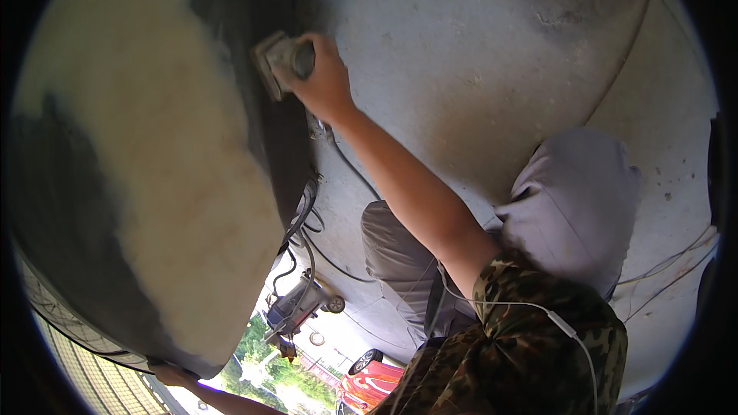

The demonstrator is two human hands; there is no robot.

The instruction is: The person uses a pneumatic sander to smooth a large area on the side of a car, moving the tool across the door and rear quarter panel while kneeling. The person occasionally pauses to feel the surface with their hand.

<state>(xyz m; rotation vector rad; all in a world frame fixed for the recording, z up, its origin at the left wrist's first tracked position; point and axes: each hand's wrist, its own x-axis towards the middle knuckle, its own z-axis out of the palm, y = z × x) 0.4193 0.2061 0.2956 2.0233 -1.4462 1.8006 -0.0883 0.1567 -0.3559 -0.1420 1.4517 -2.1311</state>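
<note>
My right hand [327, 81] is shut on a small grey power sander [278, 61]. It presses the sander's pad against the dark car body panel [54, 207] at the upper edge of a large beige filler patch [169, 146]. The sander's cord [350, 165] trails down along my forearm. My left hand [171, 374] sits at the panel's lower rim, at the bottom left. Its fingers are partly hidden behind the rim, so its grip is unclear.
Grey concrete floor [492, 54] spreads to the right. My knees in grey trousers [576, 200] are bent below my arm. Cables [311, 242] run to a small wheeled machine [301, 303]. A red car [370, 382] and greenery show at the bottom.
</note>
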